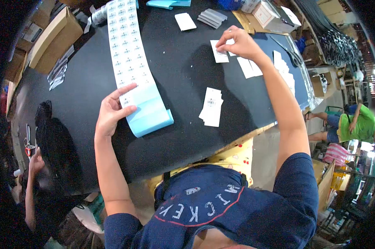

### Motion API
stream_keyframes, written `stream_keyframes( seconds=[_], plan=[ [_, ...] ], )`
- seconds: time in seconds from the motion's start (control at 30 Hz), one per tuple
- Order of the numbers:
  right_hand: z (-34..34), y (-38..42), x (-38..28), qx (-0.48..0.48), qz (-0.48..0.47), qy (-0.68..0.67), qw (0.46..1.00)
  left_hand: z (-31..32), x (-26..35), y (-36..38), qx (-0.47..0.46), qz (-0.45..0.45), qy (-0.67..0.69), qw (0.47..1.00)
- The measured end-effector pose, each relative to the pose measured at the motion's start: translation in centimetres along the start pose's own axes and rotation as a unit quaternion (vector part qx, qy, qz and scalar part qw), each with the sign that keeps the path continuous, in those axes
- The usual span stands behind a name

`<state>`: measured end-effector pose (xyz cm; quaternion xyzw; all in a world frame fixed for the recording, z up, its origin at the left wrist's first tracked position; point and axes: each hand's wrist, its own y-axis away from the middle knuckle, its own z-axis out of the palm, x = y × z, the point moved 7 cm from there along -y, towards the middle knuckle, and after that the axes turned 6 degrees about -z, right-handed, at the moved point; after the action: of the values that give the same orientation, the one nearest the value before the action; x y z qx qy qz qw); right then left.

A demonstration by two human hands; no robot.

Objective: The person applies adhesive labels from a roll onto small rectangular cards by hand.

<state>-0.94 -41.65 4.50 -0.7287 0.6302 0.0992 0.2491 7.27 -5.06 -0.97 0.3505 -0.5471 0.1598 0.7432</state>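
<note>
My left hand [114, 108] grips the edge of a long strip of printed white labels [127, 45], thumb and fingers closed on it. The strip's lower end shows pale blue backing [152, 114], folded over. My right hand [237, 42] is over a white card [218, 52] at the right, its fingers pinched; whatever lies between the fingertips is too small to make out. More white cards [249, 67] lie just beside that hand. Nearer to me, a small fanned stack of white cards [212, 107] has a printed label on its top one.
The dark table [175, 145] holds cards [185, 22], grey pieces [212, 18], a cardboard box [56, 39] and scissors [293, 54]. At the left a co-worker's hand [36, 161] is near red-handled scissors [29, 148]. A person in green [359, 124] is far right.
</note>
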Motion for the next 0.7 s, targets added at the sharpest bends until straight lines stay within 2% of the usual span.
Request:
stream_keyframes(
  seconds=[0.07, 0.13, 0.2, 0.27, 0.3, 0.4, 0.5, 0.7],
  plan=[
    [-0.4, 1.4, -3.3, -0.062, 0.084, -0.080, 0.991, 0.1, 0.2, 0.0, -0.006, 0.018, -0.013, 1.000],
    [0.7, 3.5, -6.4, -0.081, 0.104, -0.147, 0.980, 0.1, 0.2, 0.1, -0.005, 0.018, -0.016, 1.000],
    [1.9, 5.4, -9.8, -0.037, 0.030, -0.076, 0.996, 0.1, 0.2, 0.1, -0.004, 0.017, -0.022, 1.000],
    [3.8, 7.3, -11.2, -0.004, 0.082, -0.079, 0.993, 0.1, 0.0, 0.0, -0.002, 0.019, -0.023, 1.000],
    [4.5, 7.8, -11.4, -0.018, 0.100, -0.088, 0.991, 0.0, -0.1, 0.0, 0.000, 0.017, -0.025, 1.000],
    [5.5, 9.4, -11.6, 0.059, 0.094, -0.013, 0.994, 0.0, -0.1, -0.1, -0.010, 0.012, -0.044, 0.999],
    [5.2, 9.9, -12.6, 0.092, 0.096, 0.019, 0.991, 0.0, -0.1, 0.0, -0.013, 0.017, -0.051, 0.998],
    [5.1, 10.4, -12.8, 0.108, 0.113, 0.045, 0.987, 0.2, 0.0, 0.0, -0.023, 0.016, -0.035, 0.999]
  ],
)
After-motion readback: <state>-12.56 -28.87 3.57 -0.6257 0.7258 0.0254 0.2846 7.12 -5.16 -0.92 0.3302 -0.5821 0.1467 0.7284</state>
